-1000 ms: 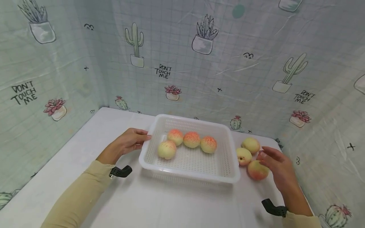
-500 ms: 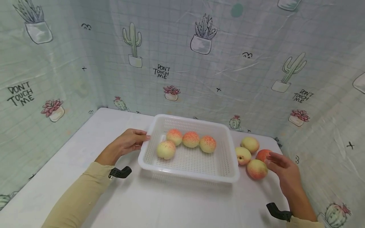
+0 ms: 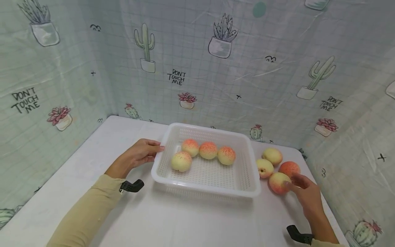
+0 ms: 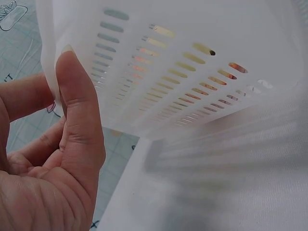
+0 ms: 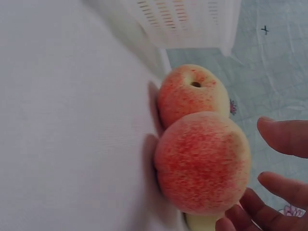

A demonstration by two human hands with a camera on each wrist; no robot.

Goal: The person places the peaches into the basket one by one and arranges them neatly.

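My left hand pinches the left rim of a white perforated plastic basket; in the left wrist view its thumb lies on the outer wall. Several yellow-and-red peaches sit in the basket, among them a mostly yellow peach. On the right, my right hand hovers with spread, slightly bent fingers beside the nearest peach. In the right wrist view that peach is in front of the fingers, not gripped; whether a fingertip touches it I cannot tell.
Close to the basket's right side lie a yellow peach, another yellow peach behind it and a red peach. A patterned curtain encloses the white table at the back and sides.
My right hand has drawn back from the red peach, uncovering it, and come down toward the nearest peach. The left hand and the basket have stayed in place.
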